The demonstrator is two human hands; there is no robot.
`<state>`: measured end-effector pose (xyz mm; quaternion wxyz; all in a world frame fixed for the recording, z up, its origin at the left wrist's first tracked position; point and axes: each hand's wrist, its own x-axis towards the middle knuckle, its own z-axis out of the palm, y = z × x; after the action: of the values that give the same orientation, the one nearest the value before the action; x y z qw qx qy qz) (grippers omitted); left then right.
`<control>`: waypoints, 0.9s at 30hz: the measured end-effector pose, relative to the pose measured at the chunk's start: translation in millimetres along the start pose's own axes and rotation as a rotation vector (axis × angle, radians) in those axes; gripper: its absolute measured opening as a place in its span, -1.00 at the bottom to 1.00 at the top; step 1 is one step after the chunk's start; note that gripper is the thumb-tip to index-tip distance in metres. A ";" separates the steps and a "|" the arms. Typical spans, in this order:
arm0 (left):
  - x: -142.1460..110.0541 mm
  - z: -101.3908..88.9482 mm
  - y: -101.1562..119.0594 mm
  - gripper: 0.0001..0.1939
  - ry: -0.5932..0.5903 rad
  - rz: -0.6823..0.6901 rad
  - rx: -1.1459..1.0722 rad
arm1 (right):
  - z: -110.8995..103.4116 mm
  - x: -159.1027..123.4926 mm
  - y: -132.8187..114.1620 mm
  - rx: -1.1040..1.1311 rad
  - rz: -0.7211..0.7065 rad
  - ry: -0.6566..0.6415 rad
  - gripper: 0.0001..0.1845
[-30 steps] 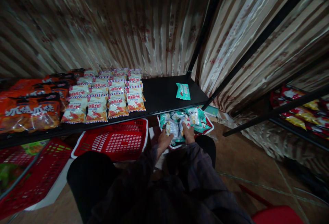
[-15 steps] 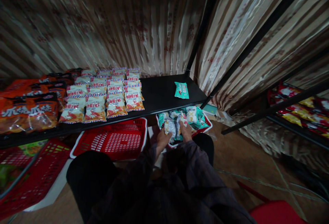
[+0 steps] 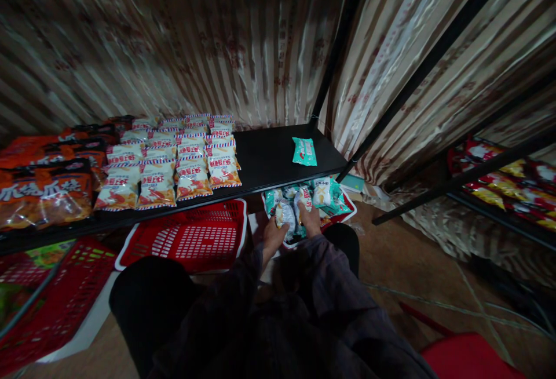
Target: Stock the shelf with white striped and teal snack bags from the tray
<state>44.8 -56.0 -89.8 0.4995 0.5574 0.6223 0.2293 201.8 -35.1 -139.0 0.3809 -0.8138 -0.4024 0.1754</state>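
Both hands are at a red basket with a white rim [image 3: 353, 214], which holds teal and white snack bags below the shelf edge. My left hand [image 3: 273, 236] is closed on a pale snack bag [image 3: 285, 217] at the basket's near left side. Close beside it, my right hand [image 3: 311, 220] grips another white and orange snack bag [image 3: 304, 198]. A white-fronted bag [image 3: 322, 192] and several teal bags [image 3: 336, 198] lie around them in the basket. On the shelf above, a single teal snack bag [image 3: 304, 152] lies flat near the right end.
The black shelf [image 3: 264, 153] carries rows of white and orange snack bags [image 3: 191, 176] and orange bags [image 3: 65, 193] at left. Red baskets [image 3: 197, 234] stand beneath. Black metal posts [image 3: 417, 89] slant at right, near another loaded shelf [image 3: 499, 234]. A red stool [image 3: 473, 359] is behind on the right.
The view has shifted slightly, so the shelf goods sit a little further left. Both hands keep hold of their bags in the basket, with little visible movement.
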 end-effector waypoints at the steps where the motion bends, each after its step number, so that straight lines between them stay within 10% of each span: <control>1: 0.3 0.0 -0.6 -0.61 -0.001 0.000 -0.004 | 0.8 -1.1 -3.1 -0.015 0.038 0.002 -0.35; 27: -2.0 -0.7 -1.9 -0.62 0.013 -0.023 -0.077 | -25.6 -16.4 -43.4 -0.081 -0.279 -0.055 -0.56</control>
<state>43.0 -58.2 -90.4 0.5192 0.5289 0.6226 0.2511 184.2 -43.6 -89.7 0.3573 -0.7593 -0.5289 0.1268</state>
